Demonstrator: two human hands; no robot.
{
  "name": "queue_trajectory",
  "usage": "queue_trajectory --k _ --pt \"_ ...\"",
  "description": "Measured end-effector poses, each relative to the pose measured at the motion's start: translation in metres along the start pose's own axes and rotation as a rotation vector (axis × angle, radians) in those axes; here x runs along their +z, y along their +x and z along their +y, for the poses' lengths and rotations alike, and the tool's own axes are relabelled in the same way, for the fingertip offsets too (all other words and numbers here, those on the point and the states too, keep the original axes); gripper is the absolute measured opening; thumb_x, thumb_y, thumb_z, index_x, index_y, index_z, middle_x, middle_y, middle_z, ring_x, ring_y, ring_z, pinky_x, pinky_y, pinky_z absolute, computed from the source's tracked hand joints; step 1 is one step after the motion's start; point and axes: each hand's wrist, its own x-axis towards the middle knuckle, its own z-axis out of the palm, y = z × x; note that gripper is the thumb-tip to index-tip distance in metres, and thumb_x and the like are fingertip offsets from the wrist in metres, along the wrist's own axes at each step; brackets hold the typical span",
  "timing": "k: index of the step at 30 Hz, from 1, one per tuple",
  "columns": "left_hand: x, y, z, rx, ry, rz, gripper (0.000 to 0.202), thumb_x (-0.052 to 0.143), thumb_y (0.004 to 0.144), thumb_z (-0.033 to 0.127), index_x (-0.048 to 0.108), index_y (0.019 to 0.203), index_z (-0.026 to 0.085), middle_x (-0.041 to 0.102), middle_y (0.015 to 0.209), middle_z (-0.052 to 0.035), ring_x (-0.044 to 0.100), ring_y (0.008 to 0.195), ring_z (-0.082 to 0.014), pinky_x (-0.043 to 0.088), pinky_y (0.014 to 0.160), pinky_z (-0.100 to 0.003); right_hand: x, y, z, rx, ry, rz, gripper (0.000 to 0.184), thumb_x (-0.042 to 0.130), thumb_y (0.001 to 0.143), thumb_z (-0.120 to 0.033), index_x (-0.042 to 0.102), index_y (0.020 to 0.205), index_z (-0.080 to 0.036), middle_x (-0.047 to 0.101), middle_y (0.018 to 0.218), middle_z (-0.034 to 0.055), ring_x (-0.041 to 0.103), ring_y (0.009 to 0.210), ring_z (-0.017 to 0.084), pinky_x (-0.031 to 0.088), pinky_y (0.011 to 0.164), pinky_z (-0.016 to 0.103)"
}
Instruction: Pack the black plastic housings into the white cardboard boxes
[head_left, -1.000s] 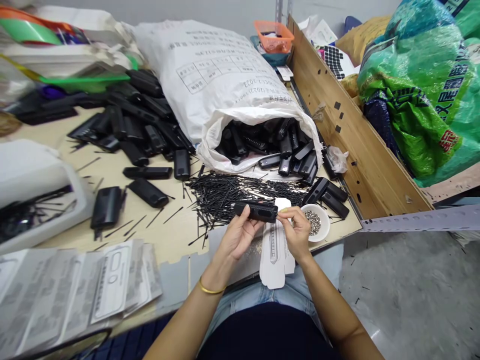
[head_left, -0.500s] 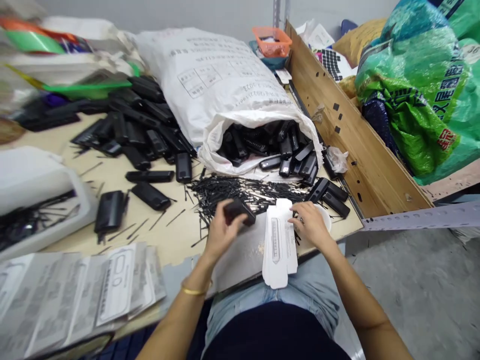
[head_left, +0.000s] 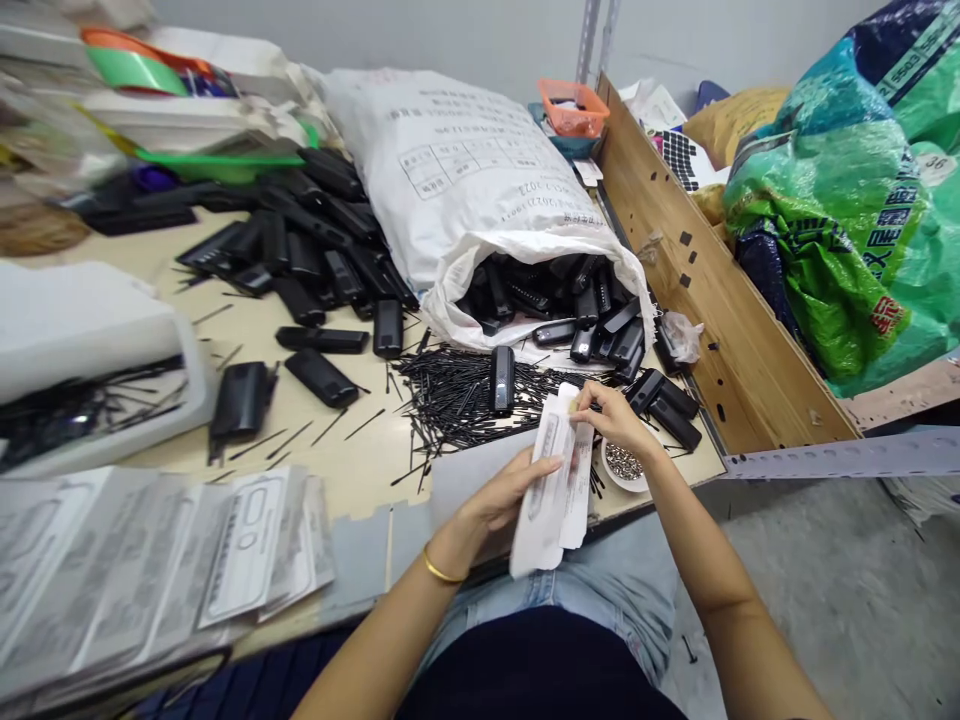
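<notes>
Below frame centre, your left hand [head_left: 506, 492] grips white cardboard [head_left: 546, 495]; your right hand [head_left: 615, 415], fingers closed, pinches its upper end.

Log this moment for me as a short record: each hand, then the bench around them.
Left hand: grips the white printed cards, thumb on top
Right hand: fingers at the cards' far end
Just beyond: one black case on a heap of thin black sticks
Right side: white bowl of small metal pieces, partly hidden
Far side: white sack, mouth facing the person, more black cases inside
Left side: white tub holding further sticks
</notes>
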Motion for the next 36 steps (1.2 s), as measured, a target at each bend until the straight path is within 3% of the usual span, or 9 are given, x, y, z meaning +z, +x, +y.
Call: queue_trajectory --k 2,5,9,11,14,19,25,32,36 --pt "0.007 -0.002 -0.005 -0.118 -0.253 -0.071 0.048 0.061 0.081 0.041 0.053 0.117 0.009 0.064 0.108 -0.018 0.066 0.091 -0.0249 0.053 0.083 -0.039 -0.001 0.0 -0.003 -0.08 0.259 -0.055 0.026 0.067 0.075 -0.033 0.045 0.069 -0.021 0.058 0.076 -0.0004 0.054 0.073 0.015 0.042 0.071 0.029" --pt "0.003 0.001 -0.008 -0.058 -0.376 0.049 0.056 0.066 0.078 0.043 0.047 0.122 0.015 0.067 0.096 -0.0129 0.066 0.072 -0.0184 0.056 0.068 -0.032 0.01 -0.003 -0.009 -0.094 0.384 0.052 0.027 0.067 0.075 -0.039 0.047 0.071 -0.022 0.057 0.076 -0.0002 0.054 0.074 0.016 0.045 0.073 0.031" --pt "-0.005 0.007 -0.011 0.098 -0.255 0.179 0.079 0.068 0.076 0.042 0.023 0.139 0.032 0.067 0.098 -0.0072 0.068 0.071 -0.0188 0.056 0.064 -0.032 0.045 -0.013 -0.021 0.027 0.096 0.399 0.015 0.057 0.083 -0.036 0.061 0.087 -0.022 0.057 0.101 0.005 0.053 0.1 0.018 0.042 0.09 0.033" --pt "-0.005 0.009 -0.012 0.138 -0.146 0.242 0.072 0.067 0.076 0.04 0.027 0.136 0.031 0.067 0.097 -0.0054 0.067 0.071 -0.0177 0.055 0.064 -0.029 0.064 -0.018 -0.023 0.076 0.038 0.441 0.019 0.05 0.087 -0.035 0.063 0.086 -0.021 0.055 0.105 0.0063 0.052 0.103 0.018 0.041 0.092 0.032" --pt "-0.001 0.011 -0.011 0.152 -0.014 0.342 0.061 0.064 0.078 0.041 0.034 0.129 0.027 0.067 0.094 -0.0035 0.066 0.071 -0.0152 0.053 0.064 -0.025 0.08 -0.023 -0.022 0.093 0.065 0.478 0.027 0.042 0.091 -0.034 0.059 0.076 -0.02 0.055 0.09 0.0045 0.053 0.089 0.016 0.043 0.084 0.03" --pt "0.004 0.009 -0.002 0.117 0.018 0.392 0.085 0.058 0.082 0.044 0.0 0.143 0.029 0.069 0.093 -0.0058 0.067 0.068 -0.0184 0.054 0.066 -0.034 0.076 -0.022 -0.022 0.078 0.222 0.474 0.018 0.05 0.088 -0.036 0.055 0.099 -0.022 0.057 0.093 0.0021 0.055 0.088 0.015 0.045 0.08 0.027" --pt "0.001 0.003 -0.004 0.242 0.335 0.424 0.088 0.06 0.082 0.038 0.003 0.147 0.021 0.066 0.113 -0.0114 0.062 0.105 -0.0227 0.041 0.097 -0.041 0.071 -0.009 -0.02 0.121 0.36 0.423 0.023 0.056 0.082 -0.043 0.056 0.081 -0.021 0.058 0.077 -0.0009 0.054 0.074 0.014 0.046 0.069 0.025" --pt "-0.007 0.007 -0.009 0.164 0.267 0.404 0.097 0.057 0.083 0.044 -0.012 0.147 0.019 0.07 0.084 -0.0036 0.065 0.075 -0.0199 0.05 0.072 -0.034 0.084 -0.018 -0.015 0.139 0.381 0.433 0.025 0.054 0.083 -0.042 0.06 0.078 -0.019 0.063 0.081 0.0024 0.057 0.079 0.016 0.047 0.073 0.028" --pt "-0.02 0.002 -0.015 0.212 0.198 0.406 0.08 0.047 0.087 0.047 0.001 0.148 0.024 0.069 0.098 -0.0064 0.066 0.08 -0.0189 0.05 0.077 -0.034 0.083 -0.022 -0.008 0.146 0.257 0.512 0.024 0.054 0.083 -0.041 0.063 0.088 -0.02 0.064 0.085 0.0029 0.057 0.081 0.017 0.047 0.073 0.029"
